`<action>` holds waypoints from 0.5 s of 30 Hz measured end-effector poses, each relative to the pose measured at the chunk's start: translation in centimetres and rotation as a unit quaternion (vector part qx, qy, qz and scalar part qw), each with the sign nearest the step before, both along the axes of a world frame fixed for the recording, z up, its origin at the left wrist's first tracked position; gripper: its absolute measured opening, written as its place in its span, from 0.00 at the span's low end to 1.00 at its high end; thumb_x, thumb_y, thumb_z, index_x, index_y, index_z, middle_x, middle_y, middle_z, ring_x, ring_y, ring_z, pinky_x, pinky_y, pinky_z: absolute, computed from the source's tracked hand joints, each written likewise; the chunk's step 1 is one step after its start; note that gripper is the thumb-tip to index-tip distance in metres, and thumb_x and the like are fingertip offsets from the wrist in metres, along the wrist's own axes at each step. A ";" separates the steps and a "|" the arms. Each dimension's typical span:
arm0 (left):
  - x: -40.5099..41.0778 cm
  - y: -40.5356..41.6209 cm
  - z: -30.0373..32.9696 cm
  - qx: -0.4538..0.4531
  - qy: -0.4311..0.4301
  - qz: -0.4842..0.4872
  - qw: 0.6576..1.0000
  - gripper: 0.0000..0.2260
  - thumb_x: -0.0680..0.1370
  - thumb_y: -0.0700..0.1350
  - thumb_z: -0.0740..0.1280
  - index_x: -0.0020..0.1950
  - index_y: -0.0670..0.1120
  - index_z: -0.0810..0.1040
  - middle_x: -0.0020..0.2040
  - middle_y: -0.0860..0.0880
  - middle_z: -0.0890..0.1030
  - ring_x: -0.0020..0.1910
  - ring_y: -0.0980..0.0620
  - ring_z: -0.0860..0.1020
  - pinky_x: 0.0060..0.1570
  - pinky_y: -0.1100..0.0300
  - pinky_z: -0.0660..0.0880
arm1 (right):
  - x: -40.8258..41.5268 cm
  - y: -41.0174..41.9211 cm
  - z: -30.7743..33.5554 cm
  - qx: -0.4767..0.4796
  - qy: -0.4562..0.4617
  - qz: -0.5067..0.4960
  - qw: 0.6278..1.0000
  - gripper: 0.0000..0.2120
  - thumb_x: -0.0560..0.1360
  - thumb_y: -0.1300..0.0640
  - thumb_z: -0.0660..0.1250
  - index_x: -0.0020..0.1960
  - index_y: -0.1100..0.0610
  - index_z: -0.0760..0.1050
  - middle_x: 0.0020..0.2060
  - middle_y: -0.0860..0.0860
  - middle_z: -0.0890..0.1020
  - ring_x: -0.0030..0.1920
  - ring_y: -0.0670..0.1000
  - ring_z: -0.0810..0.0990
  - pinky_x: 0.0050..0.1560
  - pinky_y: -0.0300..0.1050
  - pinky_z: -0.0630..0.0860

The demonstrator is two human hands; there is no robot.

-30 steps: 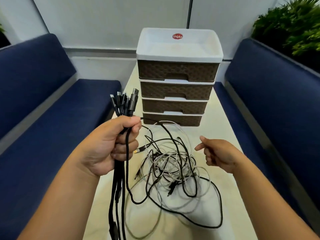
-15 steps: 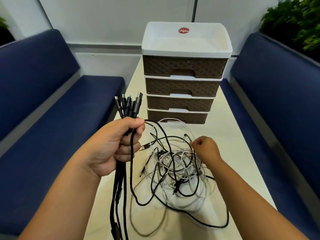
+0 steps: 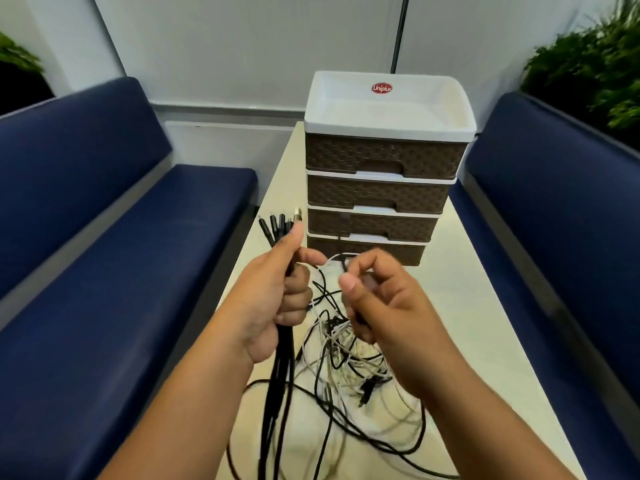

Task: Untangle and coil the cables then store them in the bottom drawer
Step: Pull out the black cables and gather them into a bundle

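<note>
Cream table between navy benches; left hand grips cable bundle, right hand pinches cable

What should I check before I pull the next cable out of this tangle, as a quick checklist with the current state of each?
1. Left hand grips the bundle of black cable ends: ok.
2. Right hand has a cable pinched: cannot tell, fingers curled, grip unclear.
3. Tangle loosened: not ok, black and white cables cross.
4. Bottom drawer open: not ok, shut.
5. Any cable coiled: not ok.
</note>
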State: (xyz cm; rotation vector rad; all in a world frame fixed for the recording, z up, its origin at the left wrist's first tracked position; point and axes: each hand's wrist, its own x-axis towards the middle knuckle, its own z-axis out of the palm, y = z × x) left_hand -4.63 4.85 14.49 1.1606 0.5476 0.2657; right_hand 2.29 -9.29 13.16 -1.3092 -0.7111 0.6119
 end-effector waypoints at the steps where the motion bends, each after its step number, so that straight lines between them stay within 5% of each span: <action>1: 0.0 -0.4 0.2 -0.013 -0.014 -0.009 1.000 0.23 0.72 0.66 0.64 0.44 0.46 0.78 0.25 0.53 0.60 0.23 0.58 0.54 0.23 0.64 0.49 | -0.7 0.5 -0.2 0.001 -0.021 0.010 1.000 0.05 0.79 0.64 0.63 0.45 0.58 0.70 0.30 0.46 0.73 0.27 0.41 0.68 0.28 0.33 0.65; 4: 0.0 -1.0 0.3 0.013 -0.018 -0.002 1.000 0.22 0.66 0.66 0.68 0.42 0.48 0.79 0.26 0.51 0.72 0.25 0.56 0.67 0.22 0.67 0.58 | -2.1 1.8 -0.8 0.012 -0.053 0.010 0.998 0.06 0.78 0.68 0.63 0.44 0.60 0.71 0.39 0.47 0.77 0.32 0.39 0.74 0.34 0.29 0.70; 6: -0.1 -0.9 0.2 0.042 -0.010 0.018 0.999 0.15 0.71 0.60 0.69 0.39 0.48 0.78 0.27 0.51 0.71 0.27 0.54 0.70 0.24 0.66 0.63 | -2.6 2.2 -1.1 0.000 -0.080 -0.003 0.997 0.05 0.78 0.67 0.64 0.44 0.61 0.71 0.35 0.49 0.76 0.31 0.40 0.71 0.33 0.30 0.68; 11: -0.5 0.0 -0.4 0.042 -0.029 0.054 0.997 0.18 0.80 0.56 0.61 0.33 0.50 0.70 0.28 0.53 0.66 0.26 0.55 0.63 0.22 0.65 0.60 | -3.3 2.5 -1.6 -0.054 -0.076 -0.008 0.996 0.06 0.79 0.58 0.65 0.45 0.59 0.72 0.28 0.47 0.73 0.27 0.43 0.68 0.28 0.35 0.66; 15: -1.1 2.0 -0.2 -0.063 -0.125 0.069 0.988 0.19 0.82 0.53 0.58 0.33 0.49 0.64 0.28 0.52 0.63 0.25 0.56 0.58 0.24 0.64 0.56 | -3.3 2.0 -3.3 -0.160 0.034 0.095 0.982 0.23 0.79 0.41 0.55 0.42 0.60 0.74 0.26 0.52 0.73 0.22 0.49 0.69 0.28 0.41 0.66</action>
